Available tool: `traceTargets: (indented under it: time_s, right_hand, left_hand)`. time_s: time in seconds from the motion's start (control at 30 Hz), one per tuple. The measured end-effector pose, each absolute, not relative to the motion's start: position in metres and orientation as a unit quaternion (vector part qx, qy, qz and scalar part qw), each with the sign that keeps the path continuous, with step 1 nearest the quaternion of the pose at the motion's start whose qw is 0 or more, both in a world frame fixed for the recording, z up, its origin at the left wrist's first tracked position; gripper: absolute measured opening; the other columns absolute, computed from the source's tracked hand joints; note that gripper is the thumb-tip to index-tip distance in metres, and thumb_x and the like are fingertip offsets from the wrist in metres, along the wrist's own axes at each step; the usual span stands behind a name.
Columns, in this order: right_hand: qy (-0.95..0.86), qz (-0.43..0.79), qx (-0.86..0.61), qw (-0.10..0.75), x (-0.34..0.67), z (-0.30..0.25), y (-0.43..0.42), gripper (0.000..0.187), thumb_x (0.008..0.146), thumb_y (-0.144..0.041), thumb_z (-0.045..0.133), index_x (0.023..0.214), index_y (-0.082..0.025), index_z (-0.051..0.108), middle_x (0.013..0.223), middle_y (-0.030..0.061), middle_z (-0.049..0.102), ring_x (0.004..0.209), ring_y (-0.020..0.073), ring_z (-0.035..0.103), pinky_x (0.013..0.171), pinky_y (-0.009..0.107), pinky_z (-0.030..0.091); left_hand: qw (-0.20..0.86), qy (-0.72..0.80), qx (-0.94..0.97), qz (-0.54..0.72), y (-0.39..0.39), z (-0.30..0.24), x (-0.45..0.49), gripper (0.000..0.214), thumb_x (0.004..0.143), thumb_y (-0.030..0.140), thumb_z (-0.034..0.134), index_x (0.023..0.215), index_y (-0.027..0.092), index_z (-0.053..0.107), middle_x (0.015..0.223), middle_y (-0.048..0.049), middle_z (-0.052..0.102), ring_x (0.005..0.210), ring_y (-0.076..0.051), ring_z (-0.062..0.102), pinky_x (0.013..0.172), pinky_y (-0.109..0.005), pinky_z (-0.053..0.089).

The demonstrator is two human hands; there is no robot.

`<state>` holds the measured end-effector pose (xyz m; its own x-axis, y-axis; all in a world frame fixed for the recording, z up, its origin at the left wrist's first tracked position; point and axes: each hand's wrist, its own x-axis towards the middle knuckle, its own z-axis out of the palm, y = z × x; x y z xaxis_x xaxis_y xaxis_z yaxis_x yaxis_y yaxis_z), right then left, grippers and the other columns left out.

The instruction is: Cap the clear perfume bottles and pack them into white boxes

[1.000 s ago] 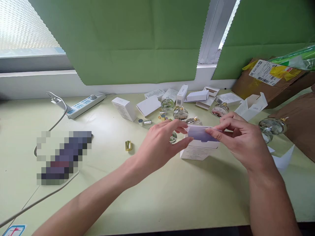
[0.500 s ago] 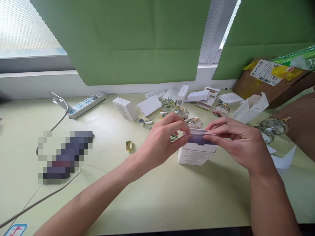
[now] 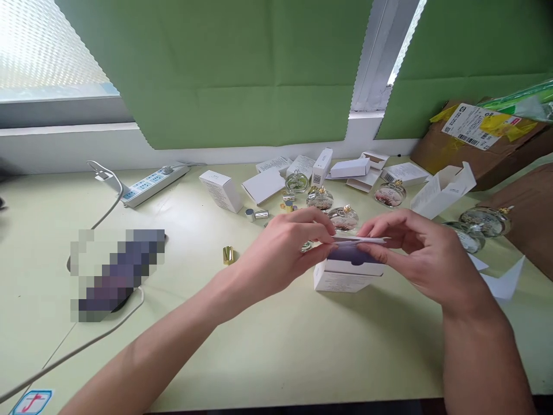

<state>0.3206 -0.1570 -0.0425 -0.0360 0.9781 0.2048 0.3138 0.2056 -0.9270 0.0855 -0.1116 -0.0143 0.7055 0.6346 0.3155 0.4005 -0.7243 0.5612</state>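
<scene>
In front of me a small white printed carton (image 3: 345, 281) stands on the table. Just above it, a folded piece of white and purple card (image 3: 354, 253) is pinched between both hands; whether it is joined to the carton I cannot tell. My left hand (image 3: 289, 245) grips its left end between thumb and fingers, while my right hand (image 3: 410, 253) does the same at the right end. Behind the card lies a round glass perfume bottle (image 3: 343, 219). A green-tinted bottle (image 3: 306, 246) is mostly covered by my left hand.
More perfume bottles (image 3: 390, 194) and white cartons (image 3: 263, 185) lie along the back. A gold cap (image 3: 228, 255) sits left of my hand. Further left are a power strip (image 3: 155, 184) and a blurred dark device (image 3: 121, 276) with a cable. A brown cardboard box (image 3: 436, 150) stands at right.
The card has tipped so that its white edge shows above and more purple below. Both hands keep hold of it, and my right hand has shifted slightly.
</scene>
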Motion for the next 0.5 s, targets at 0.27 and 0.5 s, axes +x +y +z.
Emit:
traceTargets:
  time_s: [0.27, 0.5]
  right_hand:
    - [-0.638, 0.393, -0.510, 0.422, 0.3304, -0.0492, -0.1530, 0.025, 0.078, -0.033, 0.081, 0.100, -0.028, 0.070, 0.106, 0.0022, 0.069, 0.096, 0.0176, 0.068, 0.081, 0.026, 0.060]
    - [-0.617, 0.418, -0.496, 0.447, 0.3244, -0.0534, -0.1510, 0.029, 0.074, -0.031, 0.084, 0.099, -0.027, 0.070, 0.106, 0.0041, 0.069, 0.105, 0.0231, 0.067, 0.081, 0.030, 0.061]
  left_hand:
    - [0.145, 0.243, 0.938, 0.202, -0.1191, -0.0081, 0.0833, 0.024, 0.102, 0.023, 0.046, 0.102, 0.017, 0.069, 0.116, -0.0074, 0.066, 0.078, -0.013, 0.067, 0.066, -0.026, 0.050]
    - [0.158, 0.233, 0.939, 0.196, -0.1178, -0.0104, 0.0863, 0.028, 0.104, 0.028, 0.041, 0.120, 0.021, 0.063, 0.124, -0.0091, 0.064, 0.096, -0.018, 0.067, 0.079, -0.030, 0.052]
